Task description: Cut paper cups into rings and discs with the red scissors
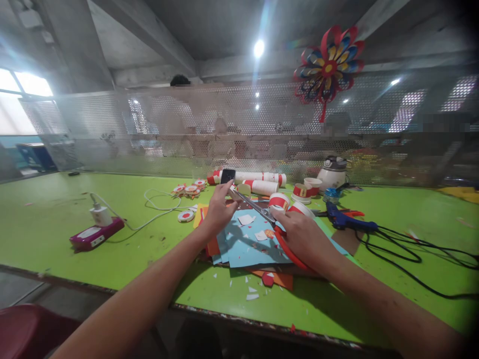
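My right hand (299, 237) is closed around the red handles of a pair of scissors (258, 207). Their metal blades point up and left to the fingertips of my left hand (220, 207). Those fingers pinch a small pale piece, mostly hidden, that looks like paper. Below both hands lies a stack of coloured paper (243, 252), light blue on top, with white cut scraps (246, 219) on it. Just beyond my left fingers is a black phone (228, 175), leaning by the paper cups. Red-and-white paper cups (279, 201) stand just past the scissors.
Stacked paper cups (262, 187) lie along the back. Round paper pieces (186, 216) sit left of the stack. A purple power strip (97, 234) with a charger and white cable is at left. At right are a blue glue gun (348, 219), black cord and white jug (332, 174).
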A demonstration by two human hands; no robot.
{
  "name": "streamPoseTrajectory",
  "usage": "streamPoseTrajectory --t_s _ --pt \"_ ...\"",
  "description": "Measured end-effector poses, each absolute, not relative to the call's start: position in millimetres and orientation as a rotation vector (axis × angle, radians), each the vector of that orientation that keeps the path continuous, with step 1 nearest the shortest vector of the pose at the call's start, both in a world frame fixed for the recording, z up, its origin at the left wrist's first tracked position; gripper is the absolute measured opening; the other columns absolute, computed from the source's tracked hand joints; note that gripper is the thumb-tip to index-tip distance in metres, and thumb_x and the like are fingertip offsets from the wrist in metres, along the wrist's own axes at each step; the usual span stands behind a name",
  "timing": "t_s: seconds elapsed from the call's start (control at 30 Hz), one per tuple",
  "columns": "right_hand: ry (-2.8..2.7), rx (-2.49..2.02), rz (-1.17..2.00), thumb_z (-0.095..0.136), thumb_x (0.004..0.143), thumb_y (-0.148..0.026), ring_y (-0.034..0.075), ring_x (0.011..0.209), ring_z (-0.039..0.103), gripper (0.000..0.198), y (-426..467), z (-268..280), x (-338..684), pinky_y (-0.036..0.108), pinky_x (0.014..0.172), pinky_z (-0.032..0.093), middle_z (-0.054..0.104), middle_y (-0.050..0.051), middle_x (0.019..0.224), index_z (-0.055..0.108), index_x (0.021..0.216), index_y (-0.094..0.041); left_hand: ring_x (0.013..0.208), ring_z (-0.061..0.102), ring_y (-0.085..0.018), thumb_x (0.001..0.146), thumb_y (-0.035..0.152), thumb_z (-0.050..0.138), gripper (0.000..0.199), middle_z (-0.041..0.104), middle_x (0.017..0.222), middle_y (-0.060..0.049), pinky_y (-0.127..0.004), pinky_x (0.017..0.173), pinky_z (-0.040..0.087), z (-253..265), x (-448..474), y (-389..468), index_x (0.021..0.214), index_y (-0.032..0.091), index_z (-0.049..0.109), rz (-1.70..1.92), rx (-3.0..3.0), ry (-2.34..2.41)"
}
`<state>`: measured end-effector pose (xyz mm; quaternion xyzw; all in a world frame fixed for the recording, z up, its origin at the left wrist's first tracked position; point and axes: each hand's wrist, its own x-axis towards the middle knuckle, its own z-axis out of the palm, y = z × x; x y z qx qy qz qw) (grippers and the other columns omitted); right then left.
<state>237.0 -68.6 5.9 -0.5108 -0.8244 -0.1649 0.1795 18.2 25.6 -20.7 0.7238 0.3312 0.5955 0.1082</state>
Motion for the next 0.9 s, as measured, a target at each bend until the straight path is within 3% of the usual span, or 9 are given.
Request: streamPoseTrajectory --t_s 0.77,0.9 --pt "-2.322 -1.544 -0.438 0.042 0.087 -0.01 0.027 0.078 0.067 0.046 -73.7 7.2 233.6 0.031 0.062 0.039 0.073 0.017 0.095 0.054 0.131 -0.01 0.108 0.053 -0.024 0.075 0.012 0.059 0.053 0.048 0.116 -0.012 -0.038 0.081 0.059 -20.3 20.2 20.0 0.127 0.018 0.054 1.721 2.19 1.051" --pt "-2.327 -1.549 -0.3 0.043 0.089 -0.012 0.027 0.076 0.068 0.04 -70.0 7.5 234.9 0.031 0.063 0.04 0.074 0.015 0.092 0.061 0.124 -0.014 0.108 0.054 -0.024 0.076 0.013 0.059 0.054 0.048 0.117 -0.012 -0.04 0.083 0.058 -22.4 18.4 22.8 0.129 0.018 0.052 1.736 2.198 1.008"
